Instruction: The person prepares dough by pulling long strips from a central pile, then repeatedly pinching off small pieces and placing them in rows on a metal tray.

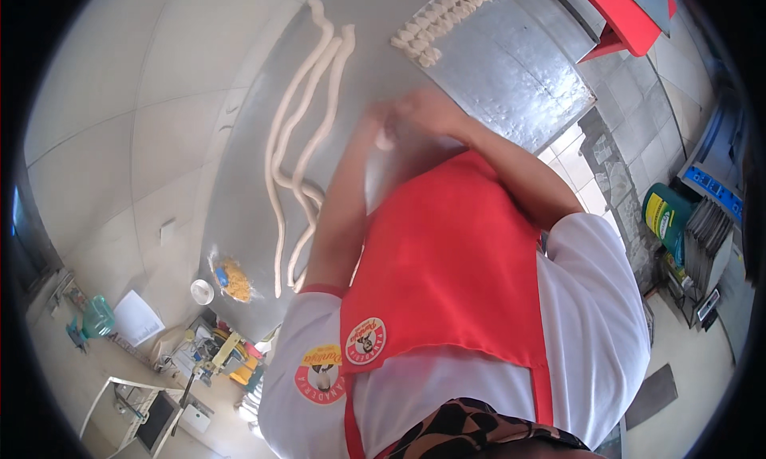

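My left hand and my right hand meet over the metal table, in front of the red apron. Both are blurred, with curled fingers. A pale piece of dough shows below the left hand's fingers; both hands appear closed around it, though the grip is partly hidden. Left of my left forearm lie several long dough ropes, side by side and wavy. Ahead and to the right of my hands, small dough pieces stand in tight rows on a metal baking tray.
At the table's left near end are a heap of yellowish crumbs with something blue in it and a small white cup. A red stand rises past the tray. On the right side stand a green bucket and stacked dark trays.
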Action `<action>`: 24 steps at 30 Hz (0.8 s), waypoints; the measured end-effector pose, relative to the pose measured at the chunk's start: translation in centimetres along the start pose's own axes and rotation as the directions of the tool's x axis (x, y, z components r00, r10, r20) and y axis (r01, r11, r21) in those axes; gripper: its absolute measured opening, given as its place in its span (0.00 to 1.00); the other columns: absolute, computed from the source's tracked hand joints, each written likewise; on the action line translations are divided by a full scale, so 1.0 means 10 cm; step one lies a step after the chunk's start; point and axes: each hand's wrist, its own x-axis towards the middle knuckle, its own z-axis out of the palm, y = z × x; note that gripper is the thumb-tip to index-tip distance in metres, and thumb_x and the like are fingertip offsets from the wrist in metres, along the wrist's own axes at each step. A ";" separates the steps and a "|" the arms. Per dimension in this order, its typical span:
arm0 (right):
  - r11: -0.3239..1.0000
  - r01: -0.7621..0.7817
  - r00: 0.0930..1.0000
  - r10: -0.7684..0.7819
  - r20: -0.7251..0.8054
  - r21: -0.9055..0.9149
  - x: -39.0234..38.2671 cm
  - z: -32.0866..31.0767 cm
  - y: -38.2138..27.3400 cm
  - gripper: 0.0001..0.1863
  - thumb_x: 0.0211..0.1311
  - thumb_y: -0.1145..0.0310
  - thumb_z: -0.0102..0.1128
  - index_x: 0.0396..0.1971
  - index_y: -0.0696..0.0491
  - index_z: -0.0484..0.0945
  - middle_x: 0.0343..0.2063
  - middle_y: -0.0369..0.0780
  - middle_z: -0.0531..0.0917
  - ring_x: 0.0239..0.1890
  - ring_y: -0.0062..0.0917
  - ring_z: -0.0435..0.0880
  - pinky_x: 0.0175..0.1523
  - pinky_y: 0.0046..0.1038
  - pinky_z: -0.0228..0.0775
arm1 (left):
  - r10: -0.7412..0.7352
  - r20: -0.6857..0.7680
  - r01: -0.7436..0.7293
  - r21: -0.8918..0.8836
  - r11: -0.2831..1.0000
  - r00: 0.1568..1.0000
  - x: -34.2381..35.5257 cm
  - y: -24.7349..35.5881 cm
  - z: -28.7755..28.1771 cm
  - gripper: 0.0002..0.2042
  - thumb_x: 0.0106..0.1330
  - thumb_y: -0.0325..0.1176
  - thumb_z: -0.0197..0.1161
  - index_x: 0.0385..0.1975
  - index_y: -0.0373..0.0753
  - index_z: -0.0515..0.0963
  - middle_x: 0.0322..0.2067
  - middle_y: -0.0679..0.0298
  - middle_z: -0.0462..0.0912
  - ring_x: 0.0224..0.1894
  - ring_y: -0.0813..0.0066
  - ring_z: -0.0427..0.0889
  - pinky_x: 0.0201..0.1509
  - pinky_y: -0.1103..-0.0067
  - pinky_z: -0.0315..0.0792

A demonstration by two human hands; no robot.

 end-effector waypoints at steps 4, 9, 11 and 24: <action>0.928 -0.080 0.901 0.224 -0.371 0.364 0.24 -0.45 0.84 0.25 0.64 0.50 0.54 0.43 0.58 0.82 0.38 0.54 0.85 0.45 0.47 0.83 0.52 0.41 0.73 | 0.189 -0.176 -0.179 0.069 0.981 0.966 -0.02 -0.03 -0.12 0.18 0.57 0.46 0.73 0.20 0.41 0.74 0.17 0.68 0.73 0.19 0.76 0.73 0.24 0.77 0.69; 0.970 -0.243 0.859 0.221 -0.461 0.013 0.59 -0.47 1.14 0.25 0.61 0.50 0.62 0.44 0.59 0.82 0.36 0.52 0.86 0.43 0.40 0.85 0.49 0.39 0.74 | 0.475 -0.166 -0.345 0.493 0.799 0.864 0.01 0.00 -0.07 0.18 0.57 0.42 0.75 0.32 0.35 0.77 0.29 0.61 0.79 0.30 0.71 0.78 0.37 0.75 0.74; 0.970 -0.237 0.731 0.141 -0.668 -0.054 0.59 -0.34 1.42 0.26 0.59 0.49 0.64 0.41 0.59 0.83 0.35 0.52 0.86 0.41 0.40 0.85 0.48 0.39 0.75 | 0.667 -0.139 -0.417 0.683 0.600 0.732 0.09 -0.01 0.04 0.18 0.57 0.38 0.74 0.40 0.34 0.77 0.37 0.56 0.79 0.36 0.66 0.79 0.44 0.73 0.75; 0.984 -0.037 0.988 0.009 -0.157 -0.177 0.12 0.34 0.46 0.27 0.72 0.50 0.45 0.30 0.59 0.83 0.34 0.55 0.84 0.40 0.52 0.83 0.48 0.48 0.74 | 0.580 -0.004 -0.469 0.585 0.662 0.814 -0.18 0.17 0.57 0.17 0.67 0.37 0.56 0.50 0.33 0.78 0.43 0.45 0.84 0.50 0.45 0.81 0.55 0.59 0.73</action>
